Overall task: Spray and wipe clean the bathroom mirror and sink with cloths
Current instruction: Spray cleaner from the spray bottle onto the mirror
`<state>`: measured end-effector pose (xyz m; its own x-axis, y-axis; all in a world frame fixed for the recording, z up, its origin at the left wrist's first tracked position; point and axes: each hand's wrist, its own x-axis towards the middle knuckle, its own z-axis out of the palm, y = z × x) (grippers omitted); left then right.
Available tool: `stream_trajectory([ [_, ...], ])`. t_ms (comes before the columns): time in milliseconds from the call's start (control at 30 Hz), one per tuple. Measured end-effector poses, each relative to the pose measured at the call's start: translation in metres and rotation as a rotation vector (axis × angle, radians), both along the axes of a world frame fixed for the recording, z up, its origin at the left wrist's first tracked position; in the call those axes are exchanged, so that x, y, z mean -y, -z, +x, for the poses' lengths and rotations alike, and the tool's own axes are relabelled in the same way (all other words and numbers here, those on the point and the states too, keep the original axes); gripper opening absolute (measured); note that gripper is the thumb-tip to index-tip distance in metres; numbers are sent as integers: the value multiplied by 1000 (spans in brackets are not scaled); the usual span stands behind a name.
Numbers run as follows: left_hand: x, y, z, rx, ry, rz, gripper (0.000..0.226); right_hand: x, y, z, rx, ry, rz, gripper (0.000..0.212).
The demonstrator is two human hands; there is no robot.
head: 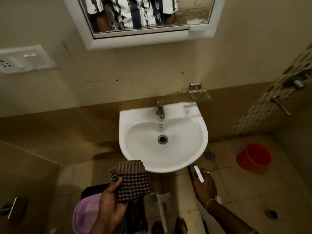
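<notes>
Sink (204,132): head view, white, wall-mounted, at centre frame. A metal tap (160,109) stands at its back edge and a drain (162,139) sits in the bowl. The bowl looks clean and glossy.

Mirror (143,12): on the wall above the sink, in a white frame, cut off by the top edge. The glass is streaked and spotted, most heavily at the right, and reflects a patterned shirt.

Cloth (133,181): checked and folded, held just in front of the sink's front rim, toward its left side. I cannot tell whether it touches the rim.

Left hand (109,205): grips the cloth, with its fingers (117,181) clamped on the near edge, thumb on top.

Right hand (205,186): below the sink's right front, apart from the rim. Its fingers (205,173) are curled round a slim white object (198,173) with a blue tip, which I cannot identify. It wears a ring, and a thin band circles the wrist.

Other items: a metal soap dish (200,95) is fixed to the wall just right of the tap. A switch panel (25,59) is on the wall at left. A red bucket (255,157) stands on the tiled floor at right, well apart from the sink. A lilac plastic item (86,215) lies beneath the left hand.
</notes>
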<state>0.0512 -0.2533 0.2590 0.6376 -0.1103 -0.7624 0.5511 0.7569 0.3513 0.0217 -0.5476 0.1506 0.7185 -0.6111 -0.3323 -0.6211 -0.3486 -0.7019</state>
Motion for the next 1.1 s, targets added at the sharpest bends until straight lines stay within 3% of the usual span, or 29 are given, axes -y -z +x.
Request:
stream_trajectory([
  [267,7,2,8,29,59,-5,54,25,-14,28,85,203,43,8],
  [467,15,-5,16,64,65,4,94,37,-32,57,171,294,88,15],
  [600,15,-2,20,77,78,0,109,44,-46,77,180,319,97,12],
  [633,16,-2,20,78,81,-3,106,45,-49,82,171,325,88,10],
  [767,17,0,22,68,73,3,56,51,-55,99,161,355,75,11],
  [933,18,-9,23,80,68,4,34,54,-61,115,142,317,129,10],
  [1100,15,-7,24,67,42,-3,31,45,-73,133,190,311,152,5],
])
